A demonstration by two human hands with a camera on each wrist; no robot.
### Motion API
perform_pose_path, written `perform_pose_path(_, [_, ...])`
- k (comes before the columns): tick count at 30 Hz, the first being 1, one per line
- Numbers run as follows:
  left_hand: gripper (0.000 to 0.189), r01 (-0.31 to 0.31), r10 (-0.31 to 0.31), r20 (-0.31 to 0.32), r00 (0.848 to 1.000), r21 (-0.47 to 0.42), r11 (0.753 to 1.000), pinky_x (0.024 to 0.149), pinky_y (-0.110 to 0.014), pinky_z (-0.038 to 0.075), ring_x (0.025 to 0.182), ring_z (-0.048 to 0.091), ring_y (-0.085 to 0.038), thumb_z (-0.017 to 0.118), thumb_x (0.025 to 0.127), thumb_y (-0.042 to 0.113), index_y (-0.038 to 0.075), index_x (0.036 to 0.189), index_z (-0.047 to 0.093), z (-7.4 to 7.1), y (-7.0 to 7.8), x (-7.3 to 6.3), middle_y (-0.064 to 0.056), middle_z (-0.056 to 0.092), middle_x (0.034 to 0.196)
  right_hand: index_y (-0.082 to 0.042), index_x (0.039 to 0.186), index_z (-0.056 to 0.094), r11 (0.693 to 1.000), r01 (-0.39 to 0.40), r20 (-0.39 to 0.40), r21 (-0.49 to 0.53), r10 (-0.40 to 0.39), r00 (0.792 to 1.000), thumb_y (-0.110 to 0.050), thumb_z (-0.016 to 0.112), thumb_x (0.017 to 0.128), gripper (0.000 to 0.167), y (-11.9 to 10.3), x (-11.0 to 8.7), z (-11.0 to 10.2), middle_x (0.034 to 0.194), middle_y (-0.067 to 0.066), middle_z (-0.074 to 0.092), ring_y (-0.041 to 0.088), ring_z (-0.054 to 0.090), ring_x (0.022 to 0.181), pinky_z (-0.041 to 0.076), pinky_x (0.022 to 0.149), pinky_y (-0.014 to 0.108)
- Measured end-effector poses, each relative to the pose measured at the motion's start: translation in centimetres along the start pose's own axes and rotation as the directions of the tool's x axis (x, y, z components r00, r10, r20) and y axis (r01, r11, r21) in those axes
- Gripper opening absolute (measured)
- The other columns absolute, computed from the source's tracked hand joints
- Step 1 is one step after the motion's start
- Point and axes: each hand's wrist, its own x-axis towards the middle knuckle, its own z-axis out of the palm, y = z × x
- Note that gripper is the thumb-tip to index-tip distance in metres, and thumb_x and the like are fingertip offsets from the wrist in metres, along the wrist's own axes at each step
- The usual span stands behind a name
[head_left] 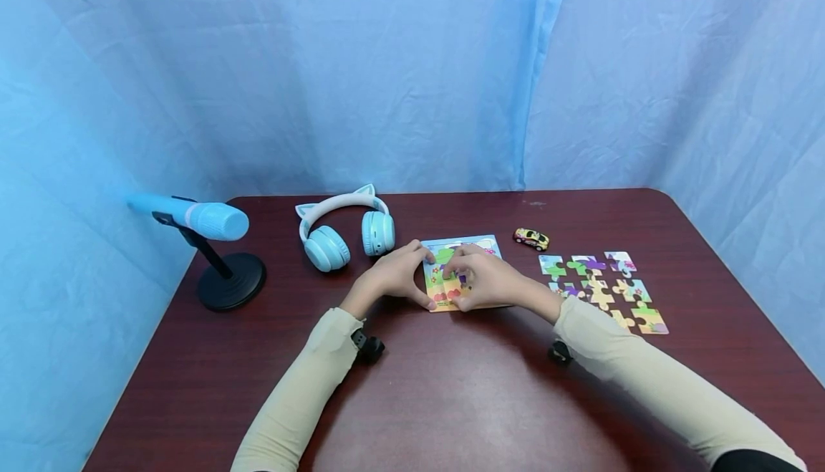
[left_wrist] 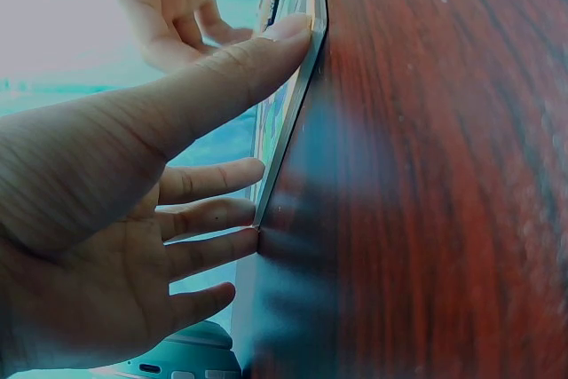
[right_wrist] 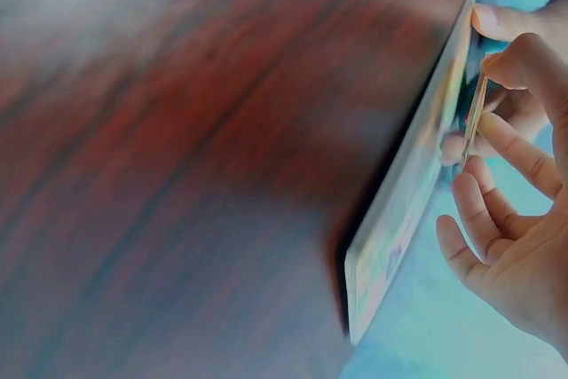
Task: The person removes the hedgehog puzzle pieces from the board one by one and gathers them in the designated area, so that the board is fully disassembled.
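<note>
A flat puzzle board (head_left: 492, 243) with a colourful picture lies on the table between the two hands. My left hand (head_left: 401, 271) spans its left side, thumb near the front corner and straight fingertips along the edge. Between thumb and fingertips, my right hand (head_left: 493, 278) pinches a thin puzzle piece (right_wrist: 476, 117), held tilted just over the board. In the right wrist view its other fingers are spread loosely. Right of the board, several loose puzzle pieces (head_left: 602, 293) are laid out in rough rows, partly hidden by the right forearm.
A small yellow toy car (head_left: 531, 238) sits behind the loose pieces. Light blue cat-ear headphones (head_left: 326, 248) lie at the back, left of the board. A blue microphone (head_left: 219, 221) on a black stand (head_left: 232, 282) occupies the left side. Blue cloth hangs behind the table.
</note>
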Motion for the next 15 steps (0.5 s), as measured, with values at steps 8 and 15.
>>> perform_pose_path(8, [0.082,0.008,-0.008,-0.007,1.0,-0.004,1.0,0.099,-0.04,0.051,0.116,0.057,-0.022,0.091,0.074,0.044,0.008,0.138,0.056,0.0,0.1,0.0,-0.01,0.052,0.133,-0.024,0.103,0.075,0.997,-0.059,-0.051,-0.045,0.057,0.997,-0.023,0.088,0.069,0.037,1.0,-2.8,-2.4,0.108,-0.001,0.061,0.017,0.056,0.097,0.05,0.078,0.035])
perform_pose_path(15, [0.082,0.014,-0.014,-0.004,1.0,-0.01,1.0,0.1,-0.04,0.051,0.118,0.056,-0.023,0.091,0.074,0.044,0.008,0.139,0.055,0.1,0.1,0.0,-0.01,0.052,0.134,-0.019,0.102,0.075,0.995,-0.022,-0.068,-0.102,0.016,0.998,-0.018,0.086,0.067,0.037,2.3,-6.4,-4.7,0.103,0.0,0.061,0.014,0.052,0.09,0.047,0.071,0.03])
